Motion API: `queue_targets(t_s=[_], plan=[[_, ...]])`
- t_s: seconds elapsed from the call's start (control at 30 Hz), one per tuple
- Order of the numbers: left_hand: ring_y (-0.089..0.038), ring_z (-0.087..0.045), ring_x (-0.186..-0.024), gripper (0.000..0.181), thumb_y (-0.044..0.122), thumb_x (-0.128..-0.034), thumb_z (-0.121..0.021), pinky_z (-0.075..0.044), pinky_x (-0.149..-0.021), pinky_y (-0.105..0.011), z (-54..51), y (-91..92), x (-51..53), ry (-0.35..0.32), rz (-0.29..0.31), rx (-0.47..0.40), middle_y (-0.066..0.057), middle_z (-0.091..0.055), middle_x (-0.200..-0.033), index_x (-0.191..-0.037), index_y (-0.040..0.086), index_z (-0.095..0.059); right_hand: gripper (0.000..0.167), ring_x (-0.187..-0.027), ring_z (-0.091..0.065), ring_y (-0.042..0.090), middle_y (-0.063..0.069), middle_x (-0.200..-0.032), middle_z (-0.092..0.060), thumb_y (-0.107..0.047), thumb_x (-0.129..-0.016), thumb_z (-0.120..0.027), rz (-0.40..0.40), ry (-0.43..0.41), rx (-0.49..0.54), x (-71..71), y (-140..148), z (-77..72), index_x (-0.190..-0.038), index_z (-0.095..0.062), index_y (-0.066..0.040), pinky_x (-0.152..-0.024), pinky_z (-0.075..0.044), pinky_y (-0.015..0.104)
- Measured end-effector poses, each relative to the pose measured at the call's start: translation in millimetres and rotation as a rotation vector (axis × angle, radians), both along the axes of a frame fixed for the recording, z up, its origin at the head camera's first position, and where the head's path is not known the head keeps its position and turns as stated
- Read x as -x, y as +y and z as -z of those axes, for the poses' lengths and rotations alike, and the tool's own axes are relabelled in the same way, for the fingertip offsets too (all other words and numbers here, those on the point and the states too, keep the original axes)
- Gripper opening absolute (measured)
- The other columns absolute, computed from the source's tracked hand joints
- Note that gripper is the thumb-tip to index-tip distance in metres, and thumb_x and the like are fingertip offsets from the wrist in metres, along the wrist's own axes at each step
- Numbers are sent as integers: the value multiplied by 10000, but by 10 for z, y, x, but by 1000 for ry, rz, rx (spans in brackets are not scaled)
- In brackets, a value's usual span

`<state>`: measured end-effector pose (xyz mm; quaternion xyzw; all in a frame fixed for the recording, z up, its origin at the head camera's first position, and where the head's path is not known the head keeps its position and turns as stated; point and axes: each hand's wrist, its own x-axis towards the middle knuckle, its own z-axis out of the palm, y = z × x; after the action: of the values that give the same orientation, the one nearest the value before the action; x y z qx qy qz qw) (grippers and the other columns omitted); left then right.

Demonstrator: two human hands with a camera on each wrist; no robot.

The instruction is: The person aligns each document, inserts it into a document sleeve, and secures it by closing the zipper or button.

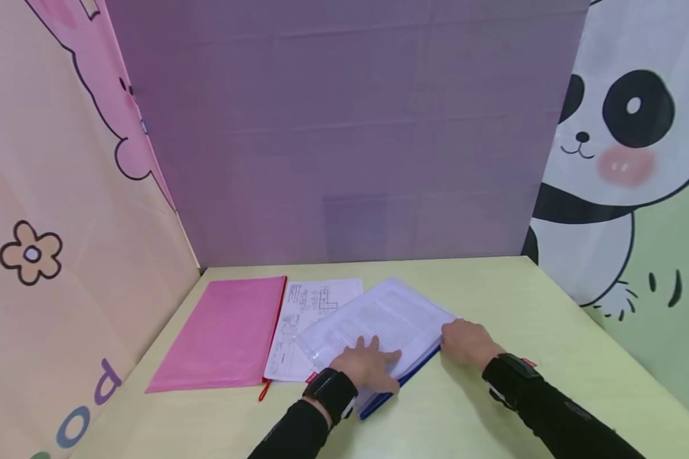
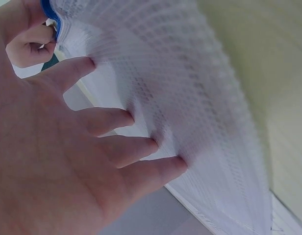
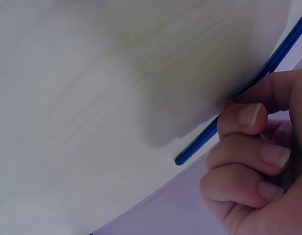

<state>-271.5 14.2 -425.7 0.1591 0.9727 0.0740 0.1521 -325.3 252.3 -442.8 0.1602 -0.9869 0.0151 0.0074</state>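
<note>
A see-through mesh zipper file bag [image 1: 387,312] with printed papers inside lies at an angle on the table, its blue zipper edge [image 3: 197,141] facing me. My left hand [image 1: 367,366] rests on its near part with the fingers spread; in the left wrist view the fingertips press into the white mesh [image 2: 141,63]. At the bag's right corner, my right hand [image 1: 469,342] pinches the blue edge between thumb and forefinger, the other fingers curled in. Whether it holds the zipper pull itself is hidden.
Left of the mesh bag lies a pink zipper file bag [image 1: 224,338] with a red zipper along its right side. A printed sheet [image 1: 307,306] sits between them, partly under the mesh bag. A purple panel [image 1: 356,127] stands behind the pale yellow table [image 1: 511,306].
</note>
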Motion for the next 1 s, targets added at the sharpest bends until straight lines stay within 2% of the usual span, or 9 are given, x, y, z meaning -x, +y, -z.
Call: queue_targets(t_s=[0.47,1.0], plan=[[-373,-232,-1516,677,582,-839,-678,-261,-1184,-554,-19,3,-4,-2,0,7,-92,-319,-1641,-1481,491,-483,140,-696,-530,241,91,-743,-536,-128,-927,-626,-8,11,-40,-42,-71,3,-842,-620,-16,-638,-533,471],[-376,-245,-1511,674,565,-831,-685,-271,-1177,-561,-45,2,-8,-8,2,-7,-87,-336,-1632,-1474,488,-495,160,-663,-519,228,81,-715,-520,-112,-923,-624,-30,25,-28,-77,-75,0,-787,-585,-37,-599,-515,459]])
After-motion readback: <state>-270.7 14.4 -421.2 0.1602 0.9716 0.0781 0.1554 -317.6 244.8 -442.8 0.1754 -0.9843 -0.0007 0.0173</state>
